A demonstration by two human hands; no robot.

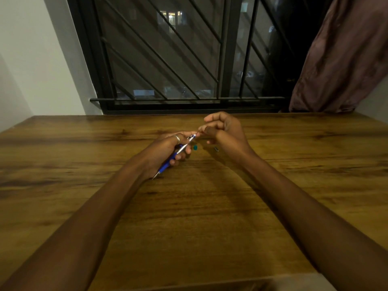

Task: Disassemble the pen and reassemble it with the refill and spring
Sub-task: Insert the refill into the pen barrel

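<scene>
A blue pen with a silver clip (170, 160) lies slanted in my left hand (165, 152), its metal tip pointing down toward me and its top end pointing up and right. My left hand, a ring on one finger, is wrapped round the barrel. My right hand (223, 130) pinches at the pen's top end with thumb and fingertips; whatever small part sits between them is hidden. On the wooden table (189, 206) just right of my left hand lie a small teal cap (195, 147) and a small dark grey piece (216, 149).
The table's far edge meets a dark window with black diagonal bars (168, 59). A brown curtain (340, 59) hangs at the right, and a white wall (31, 59) stands at the left. The near table edge runs along the bottom.
</scene>
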